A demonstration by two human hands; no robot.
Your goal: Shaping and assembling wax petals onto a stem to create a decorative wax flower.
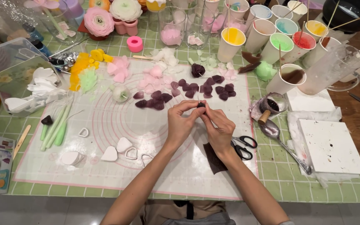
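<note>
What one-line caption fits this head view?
Both hands, left hand and right hand, pinch a dark purple petal bud above a white craft mat.

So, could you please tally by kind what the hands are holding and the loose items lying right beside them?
Dark bud, pinched between left hand and right hand: 1
Black-handled scissors: 1
Metal spoon: 1
Dark purple sheet under the right wrist: 1
Total: 4

one pair of black-handled scissors [243, 146], one metal spoon [278, 137], one pink round silicone mould [135, 43], three green wax stems [56, 127], two hands.
</note>
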